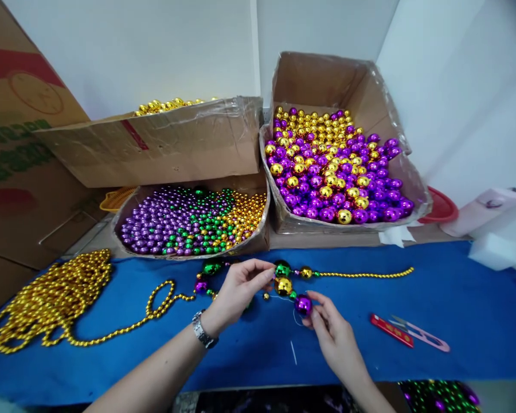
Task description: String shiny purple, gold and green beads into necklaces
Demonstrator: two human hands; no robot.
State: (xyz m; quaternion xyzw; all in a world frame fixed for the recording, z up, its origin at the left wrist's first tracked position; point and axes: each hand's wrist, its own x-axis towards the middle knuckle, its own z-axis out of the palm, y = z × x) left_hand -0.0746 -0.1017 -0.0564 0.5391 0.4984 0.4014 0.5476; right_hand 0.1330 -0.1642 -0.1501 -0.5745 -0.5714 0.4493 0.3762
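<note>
Blue cloth (434, 298) covers the table in the head view. At its centre the left hand (236, 292) pinches a strand at a gold ball (283, 285), fingers narrow, with a green ball (282, 268) just above. At four o'clock from it, the right hand (333, 335) pinches a purple ball (303, 304). A gold bead chain (365, 275) runs toward three o'clock; a gold pile (47, 298) lies at nine. Two bead boxes (189, 221) (335, 166) sit at twelve, and snips (419, 332) at three.
</note>
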